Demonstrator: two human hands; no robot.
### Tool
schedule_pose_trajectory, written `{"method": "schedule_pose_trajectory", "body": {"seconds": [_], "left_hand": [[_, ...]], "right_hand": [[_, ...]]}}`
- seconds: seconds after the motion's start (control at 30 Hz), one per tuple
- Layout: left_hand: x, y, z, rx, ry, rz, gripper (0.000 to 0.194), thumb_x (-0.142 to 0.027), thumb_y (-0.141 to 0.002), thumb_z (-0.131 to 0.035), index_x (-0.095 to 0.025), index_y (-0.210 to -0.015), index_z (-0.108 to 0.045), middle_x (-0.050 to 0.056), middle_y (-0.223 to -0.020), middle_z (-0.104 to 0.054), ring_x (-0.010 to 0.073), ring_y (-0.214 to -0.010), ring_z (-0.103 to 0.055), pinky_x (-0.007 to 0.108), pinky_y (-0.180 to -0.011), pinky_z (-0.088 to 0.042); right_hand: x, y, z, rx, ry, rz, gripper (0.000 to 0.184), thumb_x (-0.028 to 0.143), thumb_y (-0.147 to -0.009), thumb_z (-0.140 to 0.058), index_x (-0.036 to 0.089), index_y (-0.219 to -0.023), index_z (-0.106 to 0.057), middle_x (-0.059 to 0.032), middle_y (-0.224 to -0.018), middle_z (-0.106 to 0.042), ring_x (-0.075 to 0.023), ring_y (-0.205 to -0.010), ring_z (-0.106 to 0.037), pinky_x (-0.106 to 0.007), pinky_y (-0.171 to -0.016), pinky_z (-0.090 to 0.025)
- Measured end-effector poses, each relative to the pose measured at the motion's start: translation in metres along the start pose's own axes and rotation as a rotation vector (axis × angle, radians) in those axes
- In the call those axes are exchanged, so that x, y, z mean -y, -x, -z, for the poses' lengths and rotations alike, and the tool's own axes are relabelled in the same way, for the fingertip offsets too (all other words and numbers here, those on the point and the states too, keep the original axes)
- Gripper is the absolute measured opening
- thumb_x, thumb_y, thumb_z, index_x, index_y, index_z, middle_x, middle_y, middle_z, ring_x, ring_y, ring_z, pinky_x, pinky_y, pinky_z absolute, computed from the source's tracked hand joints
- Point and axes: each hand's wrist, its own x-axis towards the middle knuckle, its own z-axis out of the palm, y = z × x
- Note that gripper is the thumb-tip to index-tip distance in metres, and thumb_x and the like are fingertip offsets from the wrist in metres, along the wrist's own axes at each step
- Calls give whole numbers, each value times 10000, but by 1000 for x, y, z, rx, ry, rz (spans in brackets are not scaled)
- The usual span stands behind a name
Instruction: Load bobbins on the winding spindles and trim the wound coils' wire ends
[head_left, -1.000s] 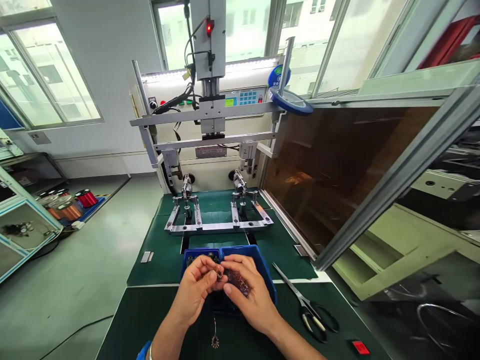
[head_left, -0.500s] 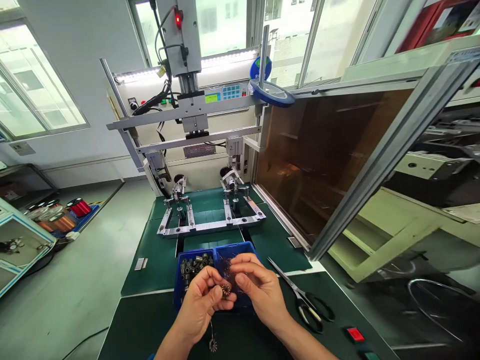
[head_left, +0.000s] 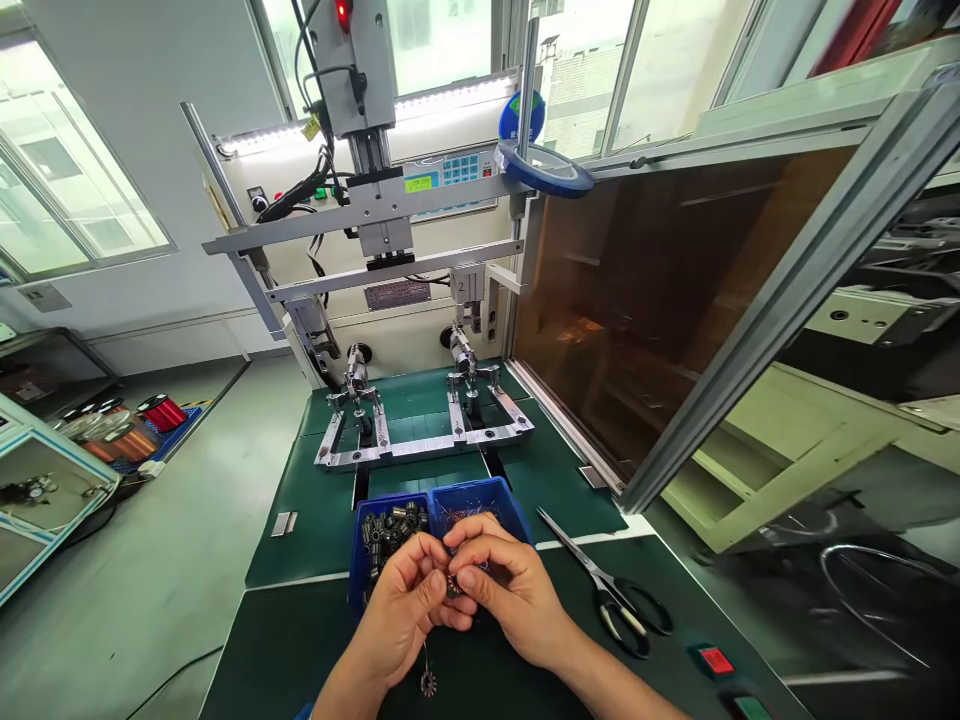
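My left hand (head_left: 409, 598) pinches a small wound motor rotor (head_left: 453, 586) between thumb and fingers. Its round end, with copper-coloured spokes, is mostly covered by fingertips. My right hand (head_left: 510, 590) is closed in a pinch right at the rotor, its thumb and fingertips against it; whatever lies between them is too small to make out. Below my left hand, a second slotted round piece (head_left: 428, 683) dangles on a thin wire. Just behind the hands is a blue bin (head_left: 352, 545) holding several dark metal rotor parts (head_left: 390, 530). Beside it stands another blue bin (head_left: 510, 500) with fine wire scraps (head_left: 469, 515).
Scissors (head_left: 600, 580) with black handles lie right of my hands on the green worktop (head_left: 285, 630). Red (head_left: 716, 660) and green (head_left: 751, 708) buttons are near the front right. Behind the bins stands a metal fixture (head_left: 420, 450) under a machine frame; a brown panel (head_left: 660, 300) borders the right.
My right hand has come in from slightly apart to meet the rotor in my left hand, its fingers closing there. The view has shifted slightly.
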Motion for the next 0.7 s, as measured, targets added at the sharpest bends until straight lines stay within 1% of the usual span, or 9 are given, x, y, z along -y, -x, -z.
{"method": "schedule_pose_trajectory", "body": {"seconds": [0.13, 0.3, 0.37, 0.43, 0.53, 0.63, 0.7], "left_hand": [[-3, 1, -2, 14, -31, -20, 430, -335, -695, -859, -142, -879, -522, 17, -768, -614, 132, -693, -654, 212, -616, -552], [-7, 3, -3, 56, -74, -62, 432, -285, -667, -879, -148, -877, -527, 7, -768, -606, 111, -688, -625, 208, -659, -524], [-6, 3, 0, 85, -107, -73, 416, -320, -691, -861, -148, -916, -556, 23, -811, -614, 113, -695, -627, 218, -678, -521], [-4, 3, 3, 109, -160, -86, 413, -389, -737, -819, -145, -986, -596, 52, -868, -622, 133, -709, -638, 246, -680, -534], [-2, 0, 5, 121, -232, -76, 440, -444, -782, -765, -130, -1061, -637, 70, -809, -628, 156, -674, -646, 254, -625, -542], [-4, -1, 3, 109, -279, -62, 474, -459, -781, -760, -129, -1107, -662, 69, -752, -631, 152, -644, -639, 237, -601, -530], [-6, -1, -1, 106, -351, -70, 404, -452, -813, -731, -126, -1048, -694, 73, -775, -625, 138, -649, -623, 235, -624, -524]], "right_hand": [[-2, 2, -2, -22, 8, -10, 158, 359, -863, -628, 233, -800, -699, -68, -960, -611, -197, -951, -588, -398, -894, -475], [-3, 4, -2, -19, -21, -55, 181, 380, -855, -630, 224, -784, -689, -87, -1025, -559, -240, -1068, -555, -424, -925, -465], [-2, 5, -1, -3, -3, -55, 195, 390, -858, -621, 221, -779, -678, -88, -1037, -541, -244, -1071, -548, -435, -930, -457], [-1, 6, 0, 16, 39, -39, 220, 405, -871, -598, 221, -772, -668, -88, -1032, -537, -245, -1070, -537, -448, -939, -442], [0, 6, 1, 41, 113, 2, 216, 395, -885, -578, 228, -781, -667, -84, -1049, -541, -231, -1057, -523, -438, -937, -430], [-1, 6, 1, 45, 150, 22, 159, 357, -889, -581, 249, -830, -682, -74, -1103, -527, -212, -1062, -515, -407, -934, -427], [-3, 6, 1, 41, 161, 21, 140, 348, -886, -587, 258, -838, -682, -67, -1123, -520, -212, -1079, -507, -403, -936, -420]]}}
